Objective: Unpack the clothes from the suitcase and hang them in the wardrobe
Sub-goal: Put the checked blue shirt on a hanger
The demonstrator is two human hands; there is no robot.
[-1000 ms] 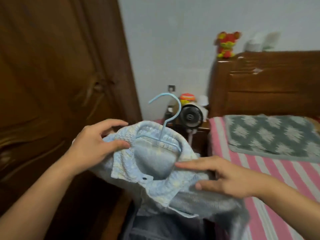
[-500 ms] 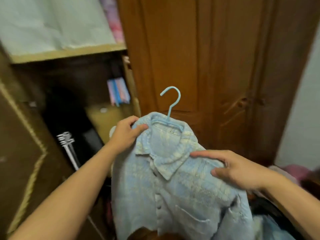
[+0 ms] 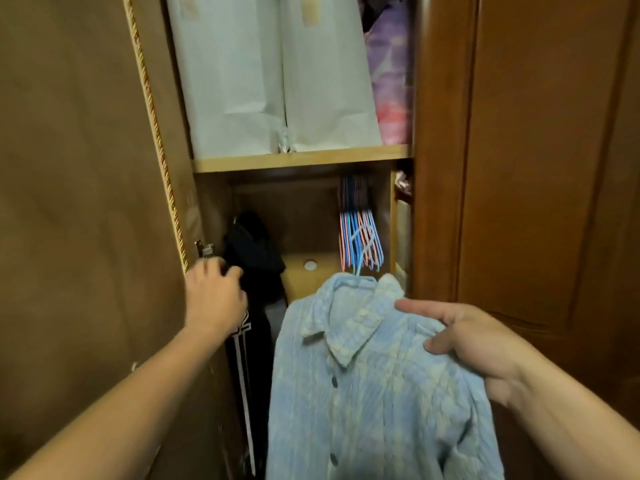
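Since half a second ago the left hand (image 3: 214, 299) has let go of the collar and reached out to the black garment (image 3: 256, 268) hanging at the left of the wardrobe, while the view has swung to face the open compartment.

Nearest, the right hand (image 3: 464, 341) alone carries the blue shirt (image 3: 360, 382), its thumb and fingers pinching the fabric at the shirt's right shoulder. The shirt hangs buttoned on a blue hanger (image 3: 363, 251), whose hook stands above the collar and tilts a little to the right.

Farther in, the left hand has its fingers curled at the black garment's shoulder; whether it grips the cloth or only pushes it I cannot tell.

Farthest, a bunch of empty hangers (image 3: 360, 237) hangs at the right under the shelf (image 3: 301, 159). The rail itself is hidden in shadow. The hook lies below and in front of it, so I judge the coming move is up and inward, into the gap between black garment and spare hangers.
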